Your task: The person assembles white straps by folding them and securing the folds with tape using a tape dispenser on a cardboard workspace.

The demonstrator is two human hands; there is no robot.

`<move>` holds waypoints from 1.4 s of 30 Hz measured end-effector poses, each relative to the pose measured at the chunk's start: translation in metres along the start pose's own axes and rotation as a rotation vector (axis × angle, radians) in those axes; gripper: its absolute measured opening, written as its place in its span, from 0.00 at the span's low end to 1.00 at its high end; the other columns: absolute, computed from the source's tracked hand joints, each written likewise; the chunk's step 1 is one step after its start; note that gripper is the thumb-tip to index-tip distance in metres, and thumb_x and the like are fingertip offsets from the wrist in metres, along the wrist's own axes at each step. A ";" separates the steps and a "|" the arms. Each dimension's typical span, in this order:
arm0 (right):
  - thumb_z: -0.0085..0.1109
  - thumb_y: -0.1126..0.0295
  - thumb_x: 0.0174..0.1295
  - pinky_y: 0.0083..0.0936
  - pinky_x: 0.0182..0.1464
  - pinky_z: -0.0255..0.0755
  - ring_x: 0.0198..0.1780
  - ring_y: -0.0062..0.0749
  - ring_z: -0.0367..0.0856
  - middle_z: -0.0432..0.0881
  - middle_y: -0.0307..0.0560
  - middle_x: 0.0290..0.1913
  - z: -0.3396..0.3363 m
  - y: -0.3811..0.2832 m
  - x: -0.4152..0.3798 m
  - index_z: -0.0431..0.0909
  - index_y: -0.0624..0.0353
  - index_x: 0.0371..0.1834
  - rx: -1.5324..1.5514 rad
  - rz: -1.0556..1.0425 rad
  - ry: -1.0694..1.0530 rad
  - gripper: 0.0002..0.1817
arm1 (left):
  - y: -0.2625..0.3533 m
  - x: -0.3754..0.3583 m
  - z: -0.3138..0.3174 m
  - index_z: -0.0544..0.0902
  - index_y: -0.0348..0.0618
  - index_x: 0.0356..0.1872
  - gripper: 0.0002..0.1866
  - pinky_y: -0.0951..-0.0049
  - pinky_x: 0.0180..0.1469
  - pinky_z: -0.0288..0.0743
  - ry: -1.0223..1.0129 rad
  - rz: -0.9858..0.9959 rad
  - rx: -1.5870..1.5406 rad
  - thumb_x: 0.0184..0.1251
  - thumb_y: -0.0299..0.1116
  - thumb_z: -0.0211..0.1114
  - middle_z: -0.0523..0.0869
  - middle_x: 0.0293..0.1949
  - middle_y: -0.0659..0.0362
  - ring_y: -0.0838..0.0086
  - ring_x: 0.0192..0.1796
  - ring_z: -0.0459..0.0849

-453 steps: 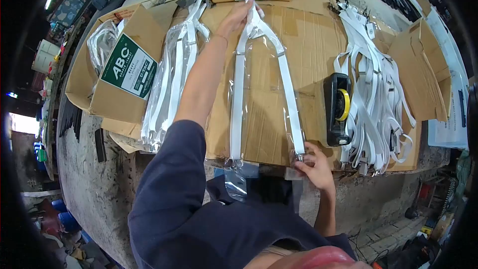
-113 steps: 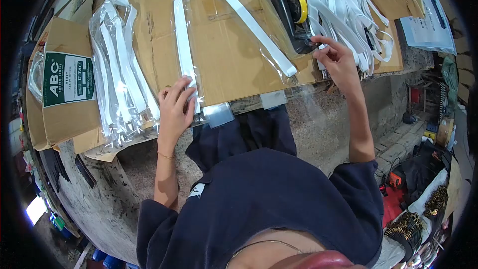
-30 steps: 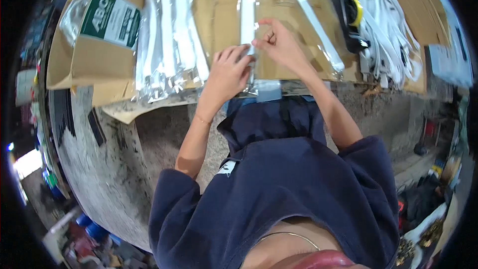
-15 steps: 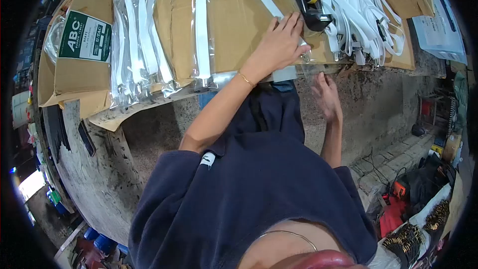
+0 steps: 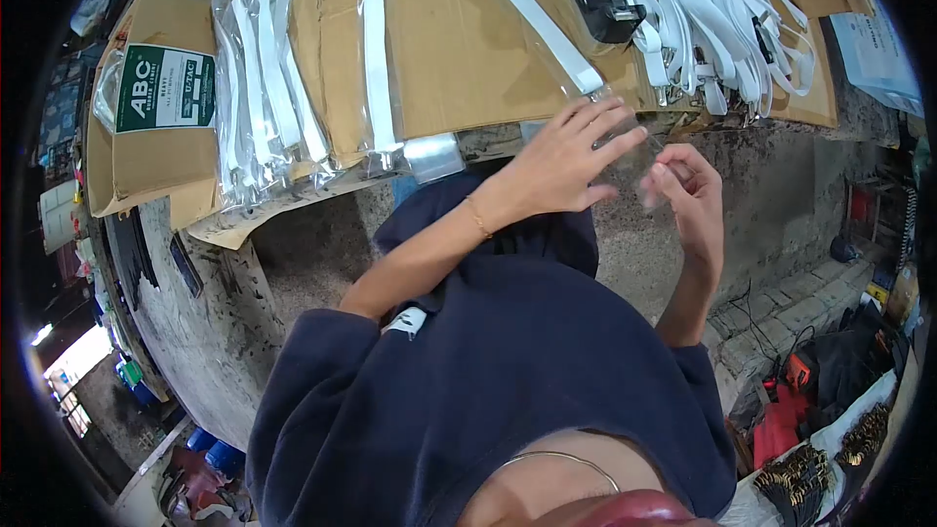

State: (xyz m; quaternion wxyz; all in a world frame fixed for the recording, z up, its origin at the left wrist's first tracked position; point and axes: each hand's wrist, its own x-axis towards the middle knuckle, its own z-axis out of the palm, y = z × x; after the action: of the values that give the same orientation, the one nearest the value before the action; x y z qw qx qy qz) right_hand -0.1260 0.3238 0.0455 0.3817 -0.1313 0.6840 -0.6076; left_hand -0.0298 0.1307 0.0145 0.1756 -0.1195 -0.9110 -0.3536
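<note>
A white strap in a clear plastic sleeve lies slantwise on the cardboard, its lower end at the bench edge. My left hand, with a thin bracelet at the wrist, is just below that end, fingers spread and holding nothing I can see. My right hand is off the edge to its right, thumb and fingers pinched together on a bit of clear plastic, partly blurred. A second sleeved white strap lies to the left. Above my hands stands a black tape dispenser with a yellow core.
Several bagged white straps lie beside an open carton with a green label. A heap of loose white straps with metal clips is on the right, near a translucent bin. Cardboard covers the bench.
My left hand has come off the slanted strap and moved down past the bench edge, fingers spreading. My right hand has moved right and its fingers have curled closer together. The view has shifted slightly.
</note>
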 end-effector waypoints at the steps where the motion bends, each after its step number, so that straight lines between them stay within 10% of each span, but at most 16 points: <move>1: 0.55 0.74 0.67 0.20 0.34 0.72 0.30 0.22 0.79 0.82 0.44 0.31 0.002 -0.012 0.000 0.71 0.62 0.52 0.017 -0.069 -0.160 0.12 | 0.000 0.001 0.011 0.76 0.42 0.53 0.28 0.59 0.62 0.69 0.110 -0.032 -0.007 0.46 0.28 0.73 0.76 0.56 0.51 0.56 0.62 0.73; 6: 0.48 0.74 0.70 0.26 0.42 0.76 0.37 0.32 0.83 0.83 0.51 0.38 -0.019 -0.023 0.039 0.74 0.59 0.56 -0.155 -0.176 -0.118 0.13 | -0.005 -0.017 0.003 0.82 0.39 0.37 0.13 0.63 0.50 0.75 0.292 -0.013 0.003 0.48 0.24 0.71 0.83 0.42 0.55 0.60 0.51 0.81; 8: 0.53 0.77 0.63 0.36 0.52 0.75 0.50 0.43 0.81 0.79 0.56 0.50 0.014 -0.021 0.053 0.75 0.54 0.57 -0.960 -0.649 -0.064 0.18 | 0.002 -0.034 -0.016 0.82 0.38 0.33 0.10 0.65 0.47 0.76 0.326 -0.044 0.022 0.48 0.22 0.71 0.84 0.38 0.56 0.61 0.47 0.83; 12: 0.59 0.81 0.53 0.41 0.63 0.66 0.67 0.47 0.67 0.69 0.49 0.65 0.050 0.001 0.067 0.75 0.47 0.58 -1.093 -0.833 -0.272 0.27 | 0.011 -0.056 -0.033 0.82 0.37 0.34 0.11 0.65 0.48 0.76 0.300 -0.107 0.065 0.46 0.20 0.72 0.85 0.38 0.56 0.62 0.46 0.83; 17: 0.65 0.78 0.50 0.39 0.62 0.67 0.66 0.47 0.68 0.69 0.48 0.65 0.060 0.011 0.082 0.81 0.52 0.51 -0.910 -0.847 -0.292 0.22 | 0.006 -0.057 -0.033 0.83 0.34 0.34 0.06 0.70 0.40 0.78 0.379 -0.486 -0.241 0.56 0.22 0.69 0.85 0.35 0.54 0.68 0.38 0.85; 21: 0.65 0.76 0.56 0.24 0.50 0.73 0.49 0.29 0.79 0.81 0.45 0.47 0.068 0.012 0.096 0.81 0.62 0.46 -0.415 -0.451 -0.287 0.13 | -0.014 -0.035 -0.038 0.85 0.34 0.36 0.10 0.74 0.34 0.76 0.389 -0.816 -0.446 0.61 0.31 0.68 0.84 0.25 0.53 0.73 0.28 0.83; 26: 0.63 0.74 0.61 0.14 0.37 0.71 0.35 0.16 0.78 0.82 0.39 0.34 0.073 0.019 0.115 0.80 0.68 0.45 -0.247 -0.095 -0.226 0.11 | -0.044 -0.022 -0.035 0.80 0.35 0.50 0.22 0.75 0.34 0.72 0.400 -0.824 -0.333 0.57 0.35 0.72 0.83 0.28 0.58 0.79 0.29 0.76; 28: 0.63 0.75 0.61 0.15 0.37 0.71 0.35 0.16 0.78 0.83 0.39 0.34 0.073 0.017 0.114 0.80 0.69 0.44 -0.241 -0.093 -0.204 0.11 | -0.049 -0.023 -0.031 0.70 0.37 0.61 0.34 0.72 0.41 0.73 0.524 -0.571 0.088 0.53 0.36 0.74 0.82 0.39 0.54 0.72 0.36 0.77; 35: 0.63 0.84 0.54 0.21 0.42 0.73 0.37 0.23 0.78 0.85 0.43 0.36 0.058 0.012 0.087 0.82 0.65 0.41 -0.094 -0.280 -0.200 0.11 | -0.023 -0.052 -0.024 0.64 0.41 0.67 0.51 0.58 0.59 0.66 0.522 -0.407 -0.060 0.39 0.41 0.82 0.73 0.56 0.47 0.53 0.55 0.72; 38: 0.64 0.87 0.47 0.26 0.46 0.73 0.43 0.30 0.80 0.86 0.46 0.37 0.035 0.030 0.092 0.83 0.64 0.35 -0.109 -0.590 -0.450 0.12 | -0.020 -0.062 -0.019 0.67 0.48 0.66 0.49 0.56 0.58 0.66 0.305 -0.333 0.124 0.36 0.40 0.81 0.72 0.58 0.50 0.54 0.59 0.70; 42: 0.67 0.83 0.44 0.31 0.51 0.72 0.50 0.39 0.78 0.86 0.45 0.41 0.033 0.023 0.080 0.84 0.61 0.32 -0.378 -0.588 -0.429 0.11 | -0.036 -0.067 0.004 0.86 0.51 0.40 0.19 0.61 0.58 0.67 0.264 -0.181 0.301 0.41 0.32 0.77 0.75 0.59 0.55 0.59 0.58 0.73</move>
State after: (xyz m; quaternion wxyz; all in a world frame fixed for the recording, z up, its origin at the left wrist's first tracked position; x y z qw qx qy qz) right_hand -0.1508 0.2532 -0.0043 0.2948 -0.5127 0.6218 -0.5134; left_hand 0.0179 0.1011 -0.0367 0.2768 0.0376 -0.9296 -0.2406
